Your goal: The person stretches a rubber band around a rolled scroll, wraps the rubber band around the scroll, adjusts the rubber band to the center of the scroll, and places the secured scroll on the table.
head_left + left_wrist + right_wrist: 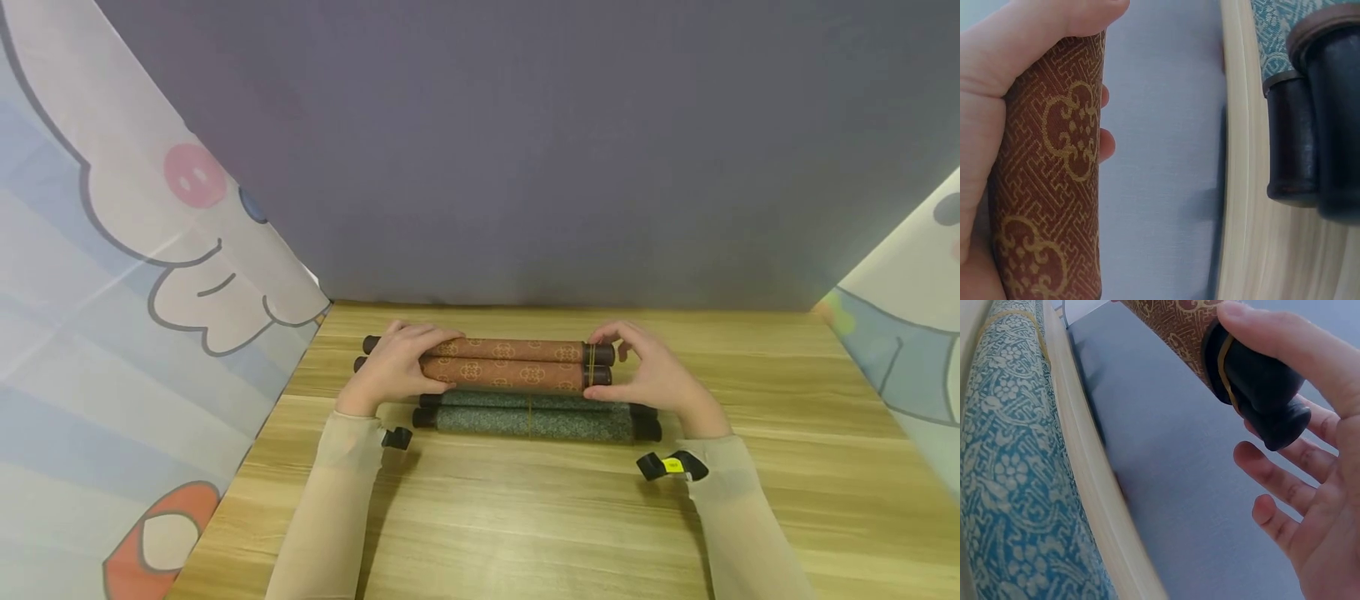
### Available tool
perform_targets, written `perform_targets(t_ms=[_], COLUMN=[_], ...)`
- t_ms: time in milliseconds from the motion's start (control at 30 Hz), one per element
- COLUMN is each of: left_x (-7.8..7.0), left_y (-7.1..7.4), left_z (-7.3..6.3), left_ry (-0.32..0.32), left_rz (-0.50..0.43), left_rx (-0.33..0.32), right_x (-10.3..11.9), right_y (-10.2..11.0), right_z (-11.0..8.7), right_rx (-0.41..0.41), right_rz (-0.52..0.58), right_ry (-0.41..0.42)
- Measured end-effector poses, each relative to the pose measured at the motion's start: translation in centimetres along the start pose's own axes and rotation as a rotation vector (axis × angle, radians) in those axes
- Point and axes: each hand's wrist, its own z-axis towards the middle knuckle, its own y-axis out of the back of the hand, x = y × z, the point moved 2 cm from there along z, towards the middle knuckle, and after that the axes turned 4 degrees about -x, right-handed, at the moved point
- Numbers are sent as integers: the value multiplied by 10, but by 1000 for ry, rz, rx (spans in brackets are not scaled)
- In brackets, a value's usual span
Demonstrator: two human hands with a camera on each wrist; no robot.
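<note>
Two reddish-brown scrolls [506, 375] with gold floral patterns and dark end knobs lie parallel, held above the table. My left hand [393, 364] grips them near their left end, its thumb along the near side and its fingers over the far side. At the other end, my right hand [660, 379] pinches the dark knobs [1269, 375] between thumb and forefinger, the other fingers spread loosely. A yellow rubber band [591, 367] loops round that end. Just in front, two blue-green patterned scrolls [525, 422] with dark knobs lie side by side, a thin band round their middle.
The wooden table [525, 517] runs back to a grey panel [525, 167]. Cartoon-printed sheets hang at the left [112, 250] and at the right. Black straps [671, 465] sit at both wrists.
</note>
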Motion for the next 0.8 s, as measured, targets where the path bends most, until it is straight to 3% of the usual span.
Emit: perform_targets(t_ms=[533,800], left_x=[-8,-14], left_y=[-9,-12], left_z=[5,7], left_ry=[-15,-86], left_rz=[42,42], left_rx=[-28,-64], right_x=[-4,-3], right_y=[13,25], right_z=[-6,-8], right_rx=[40,29], right_rz=[-23,-16], right_ry=[23,53])
